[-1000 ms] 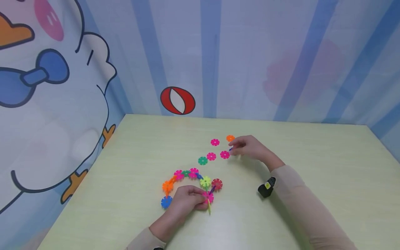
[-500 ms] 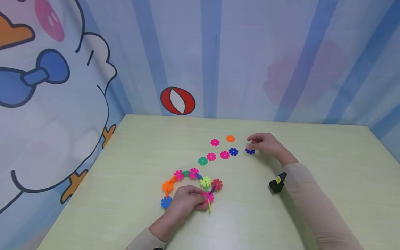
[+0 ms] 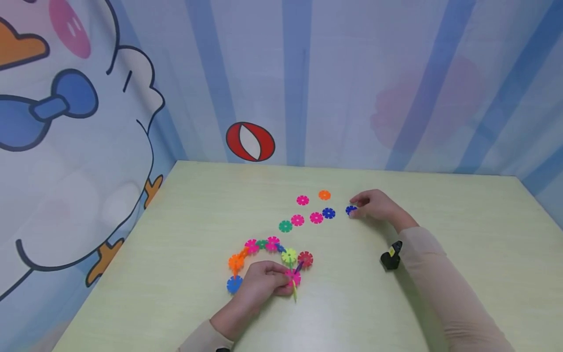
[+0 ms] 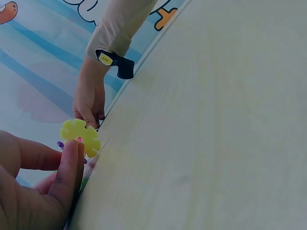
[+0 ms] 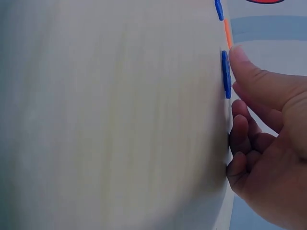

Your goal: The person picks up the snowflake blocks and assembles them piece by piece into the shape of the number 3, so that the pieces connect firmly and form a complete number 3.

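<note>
So, from the head cam: my left hand [image 3: 264, 283] is pinching a pink disc [image 3: 292, 277] near the close right end of my chain [image 3: 262, 244], which arcs over the table [image 3: 343, 313] to a light-blue disc [image 3: 234, 284] on the left, right by that wrist. A yellow disc [image 3: 295, 292] pokes out of the pink one, edge-on to me, and a purple disc [image 3: 299, 267] links it to a red disc [image 3: 305, 259] beside it. My right hand [image 3: 376, 205] is farther out, thumb and index at a blue disc [image 3: 351, 210], can't tell if they've really got a grip. Left of that sit the loose bits: another dark-blue one [image 3: 328, 213], an orange one [image 3: 324, 195], three pinks [image 3: 316, 218] and a green one [image 3: 285, 226].

Left wrist cam: everything's tilted here. My thumb and finger are pressed together right at the yellow disc, flat face showing, purple peeking out at its side. Right hand hangs in the background with a black camera [image 4: 122, 66] on the sleeve.

Right wrist cam: blue disc is edge-on, lying on the table. My thumb tip is right at it, the other fingers loosely bent beside the tabletop. Orange and the second blue show past it.
</note>
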Demonstrator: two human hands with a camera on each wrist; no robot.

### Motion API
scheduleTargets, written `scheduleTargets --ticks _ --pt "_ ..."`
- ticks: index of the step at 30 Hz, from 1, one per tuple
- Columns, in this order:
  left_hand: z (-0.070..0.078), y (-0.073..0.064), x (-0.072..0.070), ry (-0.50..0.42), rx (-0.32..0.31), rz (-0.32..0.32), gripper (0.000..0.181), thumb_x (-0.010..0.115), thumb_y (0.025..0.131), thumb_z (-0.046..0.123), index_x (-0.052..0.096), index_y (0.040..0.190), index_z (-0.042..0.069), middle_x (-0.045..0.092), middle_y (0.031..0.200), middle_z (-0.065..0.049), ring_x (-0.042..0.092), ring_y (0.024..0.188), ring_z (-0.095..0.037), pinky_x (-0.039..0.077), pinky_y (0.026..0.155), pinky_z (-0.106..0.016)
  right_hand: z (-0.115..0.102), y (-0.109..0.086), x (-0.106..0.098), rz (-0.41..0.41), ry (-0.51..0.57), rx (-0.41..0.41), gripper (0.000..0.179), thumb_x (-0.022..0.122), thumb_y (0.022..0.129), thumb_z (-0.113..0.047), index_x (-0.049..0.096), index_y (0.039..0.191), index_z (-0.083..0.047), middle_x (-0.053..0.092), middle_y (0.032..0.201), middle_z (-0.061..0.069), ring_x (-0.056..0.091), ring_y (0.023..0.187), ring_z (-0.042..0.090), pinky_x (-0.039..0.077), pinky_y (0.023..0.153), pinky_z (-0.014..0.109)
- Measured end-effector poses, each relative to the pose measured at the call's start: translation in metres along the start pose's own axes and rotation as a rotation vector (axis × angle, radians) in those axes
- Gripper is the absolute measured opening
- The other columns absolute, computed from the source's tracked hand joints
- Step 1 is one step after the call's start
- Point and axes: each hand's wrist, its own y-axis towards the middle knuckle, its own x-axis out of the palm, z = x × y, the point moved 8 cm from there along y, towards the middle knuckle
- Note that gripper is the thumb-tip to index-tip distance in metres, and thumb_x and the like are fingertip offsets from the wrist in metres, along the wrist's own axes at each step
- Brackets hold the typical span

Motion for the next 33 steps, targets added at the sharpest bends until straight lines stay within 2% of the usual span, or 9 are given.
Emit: scheduleTargets --ticks 7,12,17,23,30,33 --pt "0.000 0.001 0.001 -0.008 -0.003 0.000 0.021 0.064 0.088 0.000 0.061 0.106 -0.010 0.068 0.086 -0.013 0.068 0.066 -0.012 0.058 0.070 -0.028 -0.002 0.000 0.000 0.006 -0.046 -0.002 0.043 0.076 0.083 -0.019 0.063 0.118 0.003 0.059 0.117 0.021 0.053 0.105 0.033 0.045 0.094 0.046" --pt "0.000 0.003 0.001 -0.022 0.011 0.001 0.021 0.063 0.086 -0.002 0.061 0.105 -0.011 0.067 0.087 -0.014 0.068 0.066 -0.012 0.058 0.069 -0.028 -0.002 -0.001 0.000 0.015 -0.050 0.004 0.037 0.075 0.083 -0.016 0.063 0.111 0.004 0.059 0.108 0.017 0.052 0.098 0.029 0.045 0.090 0.043" --pt "0.000 0.003 -0.001 0.017 0.008 -0.010 0.021 0.063 0.087 0.000 0.062 0.105 -0.010 0.067 0.088 -0.013 0.067 0.065 -0.012 0.058 0.069 -0.028 -0.003 -0.006 0.000 0.026 -0.038 -0.001 0.024 0.072 0.086 -0.013 0.063 0.103 0.001 0.060 0.098 0.012 0.051 0.090 0.025 0.043 0.081 0.036" --pt "0.001 0.003 -0.004 0.080 0.000 -0.022 0.021 0.063 0.088 0.002 0.063 0.106 -0.008 0.069 0.085 -0.012 0.068 0.064 -0.013 0.058 0.069 -0.029 -0.008 -0.021 0.007 0.013 0.062 -0.001 0.018 0.069 0.088 -0.013 0.062 0.099 0.000 0.059 0.088 0.007 0.051 0.077 0.019 0.045 0.067 0.028" --pt "0.004 0.004 -0.004 0.109 0.000 -0.044 0.025 0.063 0.090 0.004 0.062 0.111 -0.009 0.068 0.088 -0.013 0.067 0.065 -0.014 0.058 0.068 -0.029 -0.029 -0.049 0.033 -0.069 0.219 -0.085 0.025 0.069 0.088 -0.008 0.063 0.110 0.004 0.059 0.088 0.008 0.060 0.074 0.018 0.053 0.069 0.028" --pt "0.004 0.005 -0.002 0.106 -0.004 -0.061 0.026 0.063 0.090 0.004 0.061 0.113 -0.009 0.067 0.090 -0.014 0.067 0.066 -0.014 0.058 0.068 -0.029 -0.042 -0.062 0.048 -0.112 0.244 -0.132 0.027 0.068 0.088 -0.007 0.064 0.112 0.004 0.061 0.087 0.008 0.064 0.073 0.018 0.055 0.070 0.030"
